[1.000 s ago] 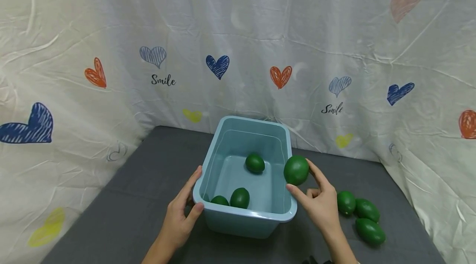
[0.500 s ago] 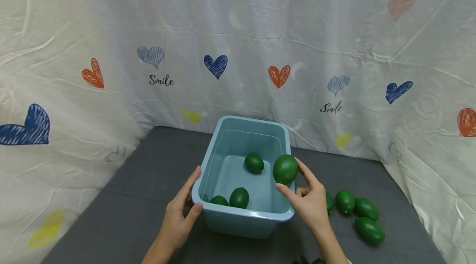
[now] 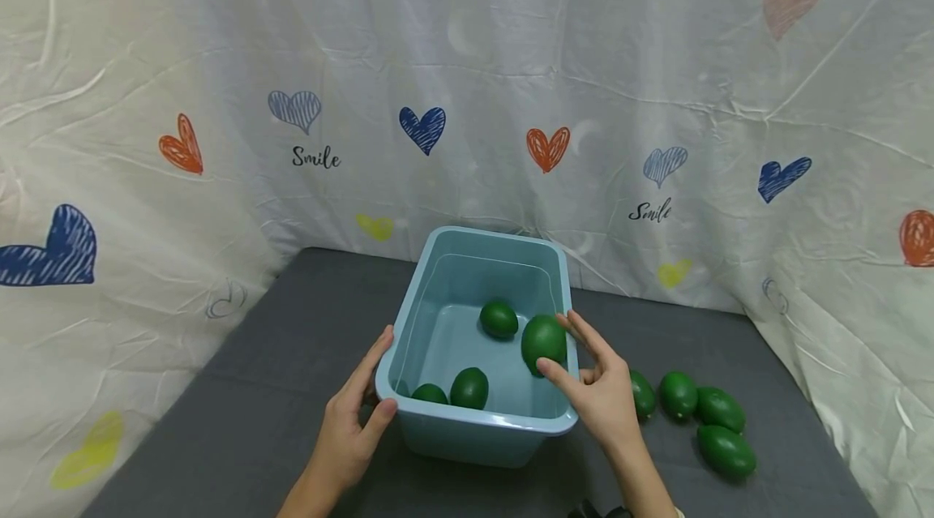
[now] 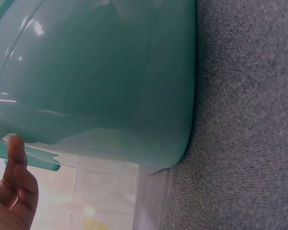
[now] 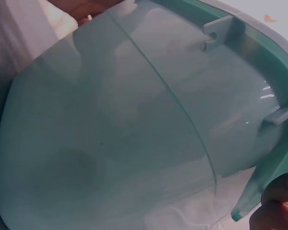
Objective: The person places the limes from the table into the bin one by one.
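Three green fruits are already lying on the floor of the blue bin (image 3: 477, 437): one toward the far end (image 3: 499, 318) and two against the near wall (image 3: 470, 387), (image 3: 430, 394). A fourth green fruit (image 3: 543, 341) is sitting just inside the bin's right wall, the right hand (image 3: 598, 396) touching it with fingers spread and relaxed rather than curled round it, while the left hand (image 3: 349, 429) is gripping the near left corner of the rim, thumb over the edge. Four more fruits (image 3: 679, 395), (image 3: 641, 393), (image 3: 720, 409), (image 3: 726, 451) are waiting on the grey counter (image 3: 241, 388) just right of the bin, so the loading is judged about half done.
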Demonstrator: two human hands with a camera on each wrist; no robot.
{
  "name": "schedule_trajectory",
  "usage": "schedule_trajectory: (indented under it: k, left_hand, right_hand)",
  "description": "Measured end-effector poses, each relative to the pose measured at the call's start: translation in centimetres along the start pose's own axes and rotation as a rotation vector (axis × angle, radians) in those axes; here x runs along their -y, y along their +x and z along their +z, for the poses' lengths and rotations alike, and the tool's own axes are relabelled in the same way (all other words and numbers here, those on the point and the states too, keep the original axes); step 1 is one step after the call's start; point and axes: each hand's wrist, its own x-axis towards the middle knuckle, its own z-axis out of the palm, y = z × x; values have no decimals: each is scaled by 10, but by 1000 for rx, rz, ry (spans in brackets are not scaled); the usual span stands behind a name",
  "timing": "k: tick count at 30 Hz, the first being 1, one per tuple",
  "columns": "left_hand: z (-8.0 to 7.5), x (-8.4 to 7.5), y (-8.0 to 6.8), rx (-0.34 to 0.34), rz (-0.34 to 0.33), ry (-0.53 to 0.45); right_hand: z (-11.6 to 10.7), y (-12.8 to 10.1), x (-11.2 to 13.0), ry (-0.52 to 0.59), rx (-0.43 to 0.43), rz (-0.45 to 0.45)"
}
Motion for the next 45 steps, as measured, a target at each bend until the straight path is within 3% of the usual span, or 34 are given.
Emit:
schedule_trajectory:
  k: [22, 29, 45]
  left_hand:
    - [0, -3, 0, 4, -26, -13]
    - [0, -1, 0, 9, -25, -14]
    - [1, 0, 0, 4, 6, -20]
  right_hand:
    - [-4, -5, -2, -5, -51, -9]
    - [-17, -6, -6, -39, -100, -11]
    - [-56, -16, -27, -181, -230, 107]
